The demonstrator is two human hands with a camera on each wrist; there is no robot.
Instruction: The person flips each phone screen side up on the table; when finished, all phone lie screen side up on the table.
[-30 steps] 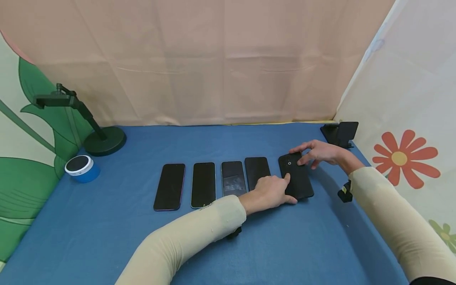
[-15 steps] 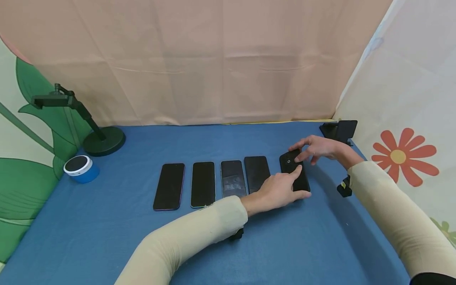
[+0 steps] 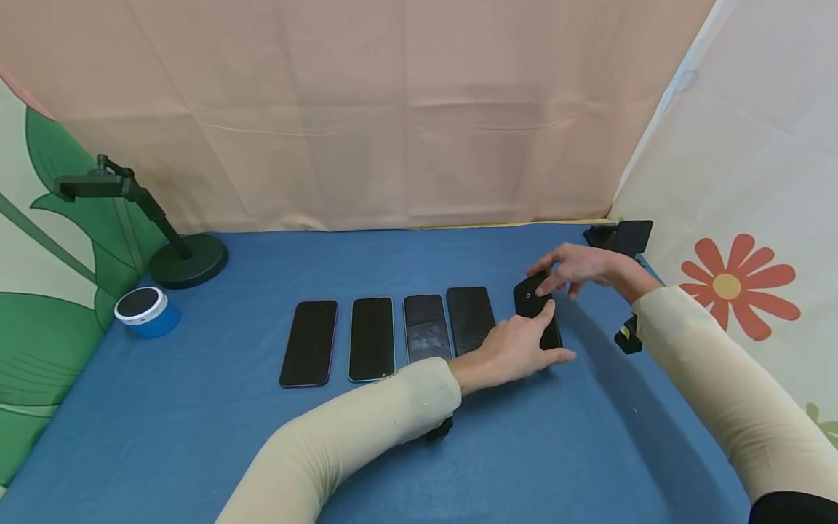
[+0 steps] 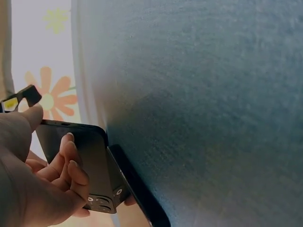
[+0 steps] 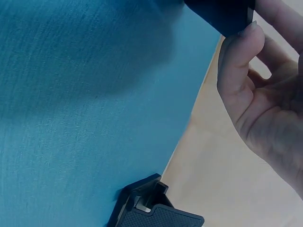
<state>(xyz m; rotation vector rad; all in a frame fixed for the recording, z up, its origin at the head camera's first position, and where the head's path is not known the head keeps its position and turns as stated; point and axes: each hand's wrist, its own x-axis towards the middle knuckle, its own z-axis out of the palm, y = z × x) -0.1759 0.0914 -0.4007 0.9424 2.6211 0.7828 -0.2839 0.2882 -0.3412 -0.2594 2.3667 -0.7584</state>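
Note:
A black smartphone (image 3: pixel 529 300), its back with a camera ring toward the head camera, is tilted up at the right end of a row of phones. My right hand (image 3: pixel 583 263) pinches its far end between thumb and fingers. The near part is gripped by my left hand (image 3: pixel 511 353), whose thumb lies at the bottom edge in the left wrist view, with curled fingers across the dark face (image 4: pixel 92 156). Just left lies another black phone (image 3: pixel 470 316), partly behind the left hand. In the right wrist view only a dark corner of the held phone (image 5: pixel 220 14) shows.
Further left lie a phone with a film on its screen (image 3: pixel 427 324) and two dark phones (image 3: pixel 371 338). A black folding stand (image 3: pixel 631 236) is at the back right corner. A dark-green stand with an arm (image 3: pixel 186 258) and a blue-and-white round container (image 3: pixel 149 313) are left.
The smartphone has gone from nearly flat to steeply tilted, its right side raised. My left hand has shifted right along it, and my right hand has moved slightly up and left with the far end.

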